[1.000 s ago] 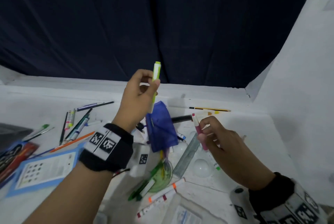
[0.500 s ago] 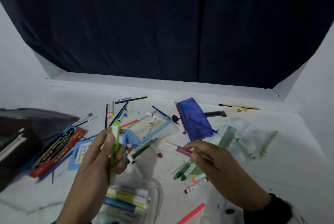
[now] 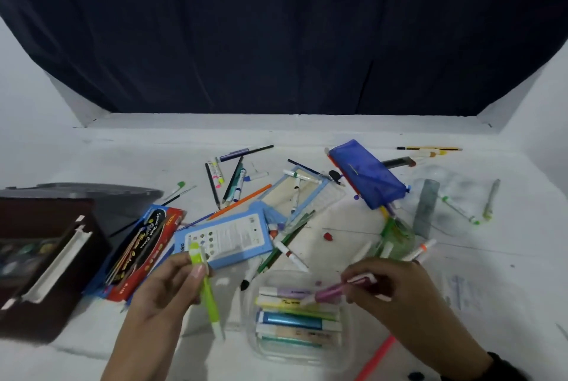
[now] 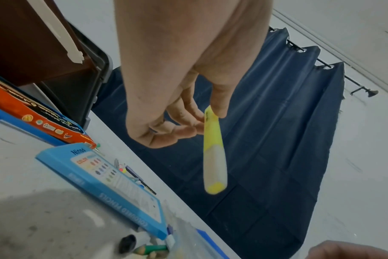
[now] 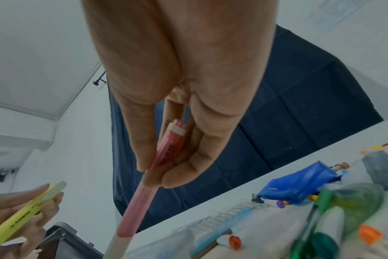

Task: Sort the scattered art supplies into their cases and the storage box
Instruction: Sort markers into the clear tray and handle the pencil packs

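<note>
My left hand [image 3: 172, 285] pinches a yellow-green highlighter [image 3: 205, 285] [image 4: 213, 152] between thumb and fingers, just left of a clear plastic case [image 3: 347, 340] that holds several pastel highlighters. Over that case my right hand [image 3: 396, 291] grips a pink highlighter [image 3: 333, 292] [image 5: 157, 164], its tip pointing left and down toward the highlighters inside. The yellow-green highlighter [image 5: 22, 215] also shows at the left of the right wrist view. A dark storage box [image 3: 40, 261] stands open at the far left.
Loose pens, pencils and markers lie scattered over the white table. A blue coloured-pencil box [image 3: 224, 238] and a red crayon pack [image 3: 138, 251] lie left of centre, with a blue pouch [image 3: 367, 173] farther back. A ruler [image 3: 425, 205] and green protractor [image 3: 395, 238] are right.
Both hands came down from chest height to just above the table. The left hand brought its highlighter beside the clear case, and the right carried the pink one over it.
</note>
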Motion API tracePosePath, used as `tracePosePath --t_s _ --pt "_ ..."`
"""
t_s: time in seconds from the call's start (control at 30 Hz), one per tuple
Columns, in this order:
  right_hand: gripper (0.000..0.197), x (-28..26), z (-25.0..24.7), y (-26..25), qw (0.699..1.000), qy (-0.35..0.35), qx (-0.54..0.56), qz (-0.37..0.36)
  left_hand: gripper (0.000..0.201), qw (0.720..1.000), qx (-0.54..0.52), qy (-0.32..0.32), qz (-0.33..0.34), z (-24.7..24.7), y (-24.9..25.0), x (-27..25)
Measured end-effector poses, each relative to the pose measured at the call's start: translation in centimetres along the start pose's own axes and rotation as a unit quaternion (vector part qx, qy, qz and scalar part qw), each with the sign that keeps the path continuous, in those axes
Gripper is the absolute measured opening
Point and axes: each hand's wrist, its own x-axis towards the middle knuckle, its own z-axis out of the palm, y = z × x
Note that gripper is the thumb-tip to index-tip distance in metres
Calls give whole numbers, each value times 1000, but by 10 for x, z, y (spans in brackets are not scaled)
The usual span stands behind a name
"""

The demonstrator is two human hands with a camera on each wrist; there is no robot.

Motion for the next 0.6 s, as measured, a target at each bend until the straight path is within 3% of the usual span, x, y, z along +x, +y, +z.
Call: tracePosePath --t_s 0.17,0.3,0.47,0.6 --pt "29 -15 22 -3 999 12 -25 29 81 996 -41 -70 -32 -8 -8 5" --pt "29 -17 34 -9 997 7 -69 20 39 987 -42 -135 -78 0 -11 7" --pt "26 -22 40 -13 988 -10 -155 -6 16 974 80 -203 -53 5 -18 4" --pt "21 -23 43 -11 977 -16 -212 -12 17 933 244 -264 13 -3 -29 9"
